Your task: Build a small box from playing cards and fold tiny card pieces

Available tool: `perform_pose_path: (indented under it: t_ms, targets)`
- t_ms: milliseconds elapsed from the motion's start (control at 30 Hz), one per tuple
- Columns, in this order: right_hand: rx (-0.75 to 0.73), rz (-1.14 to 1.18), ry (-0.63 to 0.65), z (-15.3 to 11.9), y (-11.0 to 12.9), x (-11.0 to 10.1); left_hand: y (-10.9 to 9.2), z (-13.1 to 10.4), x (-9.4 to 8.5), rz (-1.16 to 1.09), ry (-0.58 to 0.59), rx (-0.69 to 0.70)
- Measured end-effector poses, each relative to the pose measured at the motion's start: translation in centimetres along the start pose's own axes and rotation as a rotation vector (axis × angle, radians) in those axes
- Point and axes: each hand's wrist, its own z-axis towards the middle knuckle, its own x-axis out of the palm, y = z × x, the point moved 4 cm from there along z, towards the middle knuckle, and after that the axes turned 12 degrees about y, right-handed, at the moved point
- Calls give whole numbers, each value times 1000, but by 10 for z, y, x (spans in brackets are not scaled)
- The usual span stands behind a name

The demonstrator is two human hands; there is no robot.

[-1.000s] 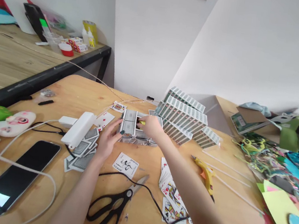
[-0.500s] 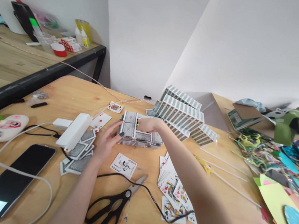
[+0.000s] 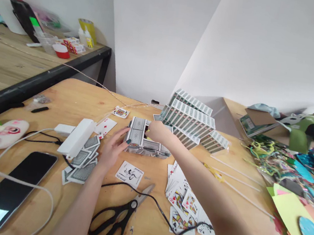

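A box built of playing cards [image 3: 136,135], grey patterned backs outward, lies on the wooden table with an opening in its top. My left hand [image 3: 113,146] grips its left end, thumb at the front corner and fingers along the side. Over the opening, my right hand [image 3: 159,132] is closed with its fingers curled down; the fingertips and anything in them are hidden. In front of the box lies a joker card [image 3: 129,174], face up. Loose face-up cards [image 3: 181,204] spread under my right forearm, and face-down cards [image 3: 84,165] lie left of my left hand.
Black-handled scissors [image 3: 122,217] and a black cable lie near me. Packs of cards [image 3: 192,116] are stacked behind right. A white power strip [image 3: 77,139] and phone [image 3: 14,187] lie left. Coloured pipe cleaners [image 3: 273,165] and paper sheets [image 3: 292,214] crowd the right.
My right hand has lifted slightly and shifted a little right over the opening, showing more of it. My left hand has stayed on the box's left end.
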Motion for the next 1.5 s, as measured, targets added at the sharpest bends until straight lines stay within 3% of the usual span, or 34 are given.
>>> perform_pose_path:
  t_ms: [200, 333, 500, 967, 1133, 1200, 1233, 1267, 1333, 1433, 1500]
  targets:
    - [243, 142, -195, -17, -2, 12, 2, 0, -1, 1, -12, -14]
    - [193, 152, -229, -28, 10, 34, 2, 0, -1, 1, -17, -9]
    - [81, 95, -377, -38, 26, 51, 4, -1, -1, 5, -12, -9]
    - [162, 140, -397, -22, 26, 52, 3, 1, 0, 4, -15, -31]
    - [-55, 145, -591, -59, 15, 39, 2, 2, 0, -33, -16, -27]
    - [-5, 229, -715, -83, -6, 43, 1, 2, 0, -47, -27, -34]
    - [107, 287, -764, -94, -22, 50, 1, 2, 0, -49, -30, -38]
    - [228, 334, -759, -103, -38, 59, 0, 2, 1, -48, -32, -41]
    - [416, 394, -616, -112, -65, 85, 0, 2, 1, -47, -32, -42]
    - [507, 414, -359, -109, -89, 121, 1, 2, 1, -41, -29, -36]
    - [511, 395, -280, -102, -93, 134, 2, 2, 0, -34, -24, -37]
